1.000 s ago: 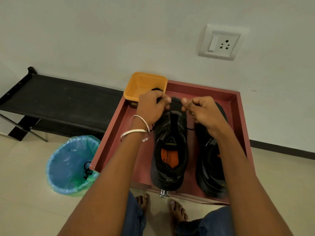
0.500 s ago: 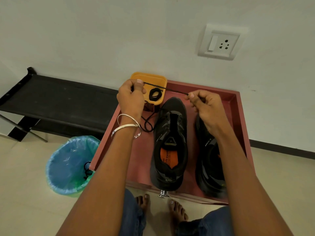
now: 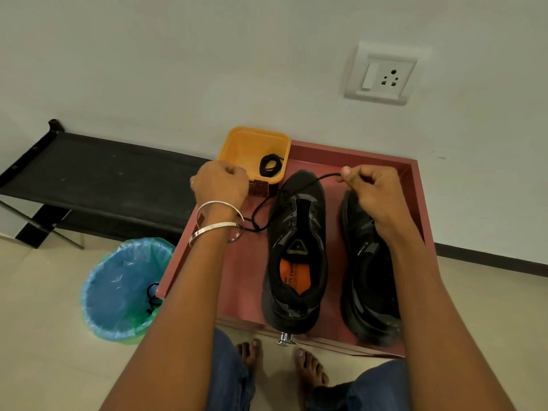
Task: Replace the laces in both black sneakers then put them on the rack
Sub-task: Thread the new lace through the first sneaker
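two black sneakers are sitting side by side in a red tray [image 3: 413,185]: the left sneaker [image 3: 296,250] mid-tray, the right sneaker [image 3: 367,271] along the tray's right edge. the right hand [image 3: 367,188] is pinching a black lace [image 3: 267,209]; the left hand [image 3: 221,183] is gripping its other end. a coiled lace [image 3: 271,166] is lying in the yellow box [image 3: 237,149] at the tray's far left corner.

Right sneaker [image 3: 367,262]: toe and inner side covered by right hand [image 3: 370,191] and forearm; lacing not readable. Black lace [image 3: 267,209]: left end lost behind left hand [image 3: 221,185] and wrist, grip there not resolvable; right end hidden inside the pinch. Rack [image 3: 89,179] cut off at left edge. Tangle in bin [image 3: 127,289] too small to identify. Print on orange insole [image 3: 292,272] partly hidden, illegible.
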The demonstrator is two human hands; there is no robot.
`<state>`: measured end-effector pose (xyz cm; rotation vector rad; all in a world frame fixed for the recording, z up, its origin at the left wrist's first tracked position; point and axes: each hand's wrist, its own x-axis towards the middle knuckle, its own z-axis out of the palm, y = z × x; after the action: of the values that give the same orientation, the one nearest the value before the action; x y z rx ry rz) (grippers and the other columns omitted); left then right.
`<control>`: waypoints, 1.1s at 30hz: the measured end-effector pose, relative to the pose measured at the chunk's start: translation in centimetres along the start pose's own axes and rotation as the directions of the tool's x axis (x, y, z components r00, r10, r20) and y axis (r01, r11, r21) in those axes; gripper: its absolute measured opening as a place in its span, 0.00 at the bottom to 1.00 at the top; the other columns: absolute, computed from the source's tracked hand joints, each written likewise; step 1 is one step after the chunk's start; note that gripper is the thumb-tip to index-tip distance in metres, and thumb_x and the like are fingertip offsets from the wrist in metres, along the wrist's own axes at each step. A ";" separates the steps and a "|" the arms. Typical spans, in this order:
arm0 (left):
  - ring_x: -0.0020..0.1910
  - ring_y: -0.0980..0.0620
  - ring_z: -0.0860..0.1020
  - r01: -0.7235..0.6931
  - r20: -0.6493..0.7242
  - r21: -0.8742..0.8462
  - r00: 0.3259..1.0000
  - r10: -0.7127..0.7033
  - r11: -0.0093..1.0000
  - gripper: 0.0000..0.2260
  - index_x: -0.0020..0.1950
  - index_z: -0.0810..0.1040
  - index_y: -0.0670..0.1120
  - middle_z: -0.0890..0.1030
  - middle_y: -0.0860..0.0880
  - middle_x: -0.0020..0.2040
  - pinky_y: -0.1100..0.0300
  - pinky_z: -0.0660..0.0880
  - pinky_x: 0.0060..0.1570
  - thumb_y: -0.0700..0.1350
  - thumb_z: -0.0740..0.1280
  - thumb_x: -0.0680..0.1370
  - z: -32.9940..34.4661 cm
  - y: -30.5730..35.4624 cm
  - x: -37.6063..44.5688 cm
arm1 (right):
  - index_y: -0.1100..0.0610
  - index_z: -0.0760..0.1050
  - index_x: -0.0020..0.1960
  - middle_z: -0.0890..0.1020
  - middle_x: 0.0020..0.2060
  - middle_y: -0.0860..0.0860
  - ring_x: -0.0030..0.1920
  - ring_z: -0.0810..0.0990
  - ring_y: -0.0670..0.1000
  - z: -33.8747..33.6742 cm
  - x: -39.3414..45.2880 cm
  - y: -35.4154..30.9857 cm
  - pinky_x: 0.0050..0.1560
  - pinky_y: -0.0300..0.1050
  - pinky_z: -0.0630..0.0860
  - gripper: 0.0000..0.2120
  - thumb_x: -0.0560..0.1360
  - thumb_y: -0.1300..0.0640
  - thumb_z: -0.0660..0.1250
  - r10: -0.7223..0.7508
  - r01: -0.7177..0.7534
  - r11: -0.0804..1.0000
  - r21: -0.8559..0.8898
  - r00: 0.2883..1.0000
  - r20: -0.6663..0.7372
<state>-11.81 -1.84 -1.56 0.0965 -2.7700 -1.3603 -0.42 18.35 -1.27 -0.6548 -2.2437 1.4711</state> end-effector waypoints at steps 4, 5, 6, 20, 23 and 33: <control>0.37 0.55 0.74 -0.194 0.250 -0.200 0.938 0.242 0.960 0.10 0.42 0.83 0.39 0.80 0.49 0.39 0.75 0.68 0.39 0.45 0.68 0.76 0.8 1.4 -1.2 | 0.61 0.82 0.48 0.80 0.38 0.46 0.39 0.74 0.44 0.8 -0.1 -0.4 0.44 0.36 0.71 0.10 0.80 0.65 0.61 -0.078 0.100 0.988 -0.119 0.981 0.175; 0.41 0.56 0.77 -0.226 0.290 -0.248 0.910 0.295 0.942 0.08 0.46 0.84 0.42 0.81 0.51 0.42 0.74 0.70 0.44 0.45 0.69 0.76 1.3 1.6 -1.5 | 0.61 0.82 0.51 0.79 0.37 0.45 0.37 0.73 0.41 1.0 -0.2 -0.6 0.41 0.30 0.70 0.11 0.80 0.66 0.61 -0.089 0.119 0.983 -0.141 0.975 0.205; 0.45 0.55 0.79 -0.255 0.321 -0.281 0.883 0.341 0.925 0.07 0.50 0.84 0.44 0.82 0.52 0.45 0.70 0.72 0.49 0.45 0.69 0.76 1.7 1.8 -1.7 | 0.60 0.82 0.52 0.78 0.37 0.44 0.35 0.73 0.38 1.3 -0.2 -0.7 0.38 0.27 0.69 0.11 0.79 0.67 0.61 -0.097 0.132 0.980 -0.147 0.970 0.223; 0.33 0.60 0.78 -0.238 0.353 -0.289 0.874 0.334 0.927 0.05 0.49 0.84 0.42 0.82 0.47 0.39 0.74 0.71 0.34 0.39 0.71 0.74 3.0 1.7 -2.5 | 0.63 0.82 0.46 0.83 0.34 0.54 0.29 0.78 0.42 2.2 -0.3 -0.7 0.31 0.32 0.73 0.04 0.73 0.69 0.70 0.003 -0.018 0.991 0.133 0.994 0.113; 0.46 0.58 0.79 -0.328 0.371 -0.262 0.834 0.409 0.907 0.11 0.54 0.83 0.46 0.83 0.51 0.46 0.75 0.72 0.46 0.42 0.74 0.72 3.0 1.7 -2.5 | 0.64 0.82 0.48 0.83 0.35 0.54 0.29 0.79 0.43 2.6 -0.2 -0.5 0.32 0.32 0.74 0.05 0.73 0.68 0.70 0.011 -0.015 0.999 0.032 0.990 0.137; 0.41 0.49 0.78 -0.474 0.491 0.004 0.768 0.411 0.881 0.06 0.45 0.80 0.45 0.80 0.49 0.40 0.54 0.77 0.44 0.47 0.67 0.77 4.2 1.6 -2.9 | 0.60 0.78 0.48 0.82 0.37 0.54 0.33 0.81 0.47 2.6 -0.5 -0.9 0.30 0.33 0.72 0.15 0.66 0.59 0.78 0.183 -0.189 0.982 0.023 0.971 0.152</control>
<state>-9.25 2.72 -2.93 -0.9648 -2.9533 -1.1939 -1.59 15.78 -1.45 -0.7854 -2.3119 1.7000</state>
